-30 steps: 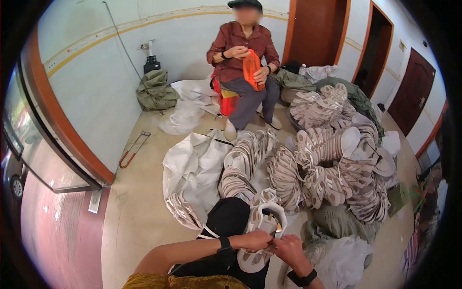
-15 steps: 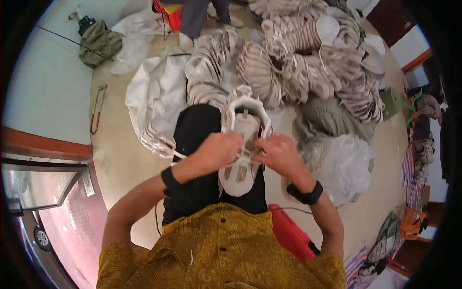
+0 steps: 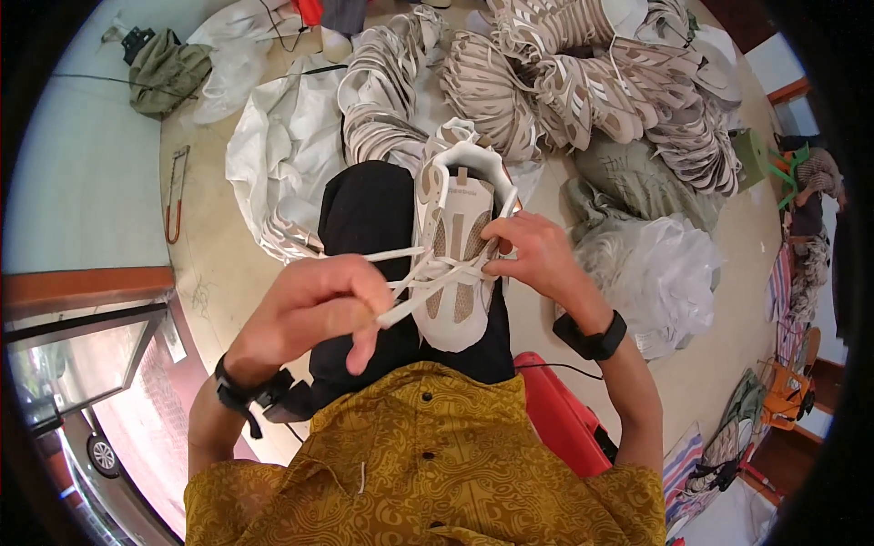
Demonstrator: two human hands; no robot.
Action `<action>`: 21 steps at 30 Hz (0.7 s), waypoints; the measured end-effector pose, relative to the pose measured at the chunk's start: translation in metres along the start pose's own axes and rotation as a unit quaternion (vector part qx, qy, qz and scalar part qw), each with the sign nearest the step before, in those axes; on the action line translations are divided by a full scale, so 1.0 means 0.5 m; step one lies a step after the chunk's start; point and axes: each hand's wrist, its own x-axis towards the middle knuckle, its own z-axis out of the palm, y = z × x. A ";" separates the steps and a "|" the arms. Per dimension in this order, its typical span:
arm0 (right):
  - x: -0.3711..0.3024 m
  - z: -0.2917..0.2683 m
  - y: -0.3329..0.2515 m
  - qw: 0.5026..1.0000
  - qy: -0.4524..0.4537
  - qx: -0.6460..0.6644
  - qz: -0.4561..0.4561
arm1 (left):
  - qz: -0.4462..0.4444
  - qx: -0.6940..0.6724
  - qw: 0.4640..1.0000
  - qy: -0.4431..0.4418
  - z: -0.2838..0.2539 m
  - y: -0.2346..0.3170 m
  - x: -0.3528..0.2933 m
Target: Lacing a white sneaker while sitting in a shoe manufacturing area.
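Note:
A white and beige sneaker upper [image 3: 462, 214] lies across my lap on black trousers [image 3: 364, 218], its collar away from me and its toe toward me. White shoelaces [image 3: 440, 273] cross over its tongue. My left hand [image 3: 319, 305], left of the toe, is closed on a lace end and holds it taut, away from the upper. At the right eyelet edge, my right hand [image 3: 539, 255] pinches the upper beside the crossed laces. Its fingertips partly hide that edge, so I cannot tell whether a lace is also between them.
Long stacks of similar uppers [image 3: 583, 82] cover the floor ahead. A white sack [image 3: 287, 136] lies front left, clear plastic bags [image 3: 651, 282] to the right. A red stool [image 3: 564, 419] is beside me, and a red-handled tool [image 3: 175, 196] lies by the left wall.
My left hand has moved left and toward me from the middle of the upper, drawing the lace out. My right hand has shifted slightly up along the right edge.

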 end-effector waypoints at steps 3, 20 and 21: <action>0.009 -0.002 -0.006 1.000 -0.013 0.010 0.011 | 0.077 -0.018 0.997 -0.020 -0.007 -0.005 -0.012; 0.025 0.019 -0.145 0.990 0.078 0.116 -0.032 | 0.023 -0.129 0.989 0.075 0.035 -0.001 0.079; 0.031 0.036 -0.148 0.992 0.107 0.030 -0.066 | 0.031 -0.144 0.988 0.053 0.035 -0.005 0.082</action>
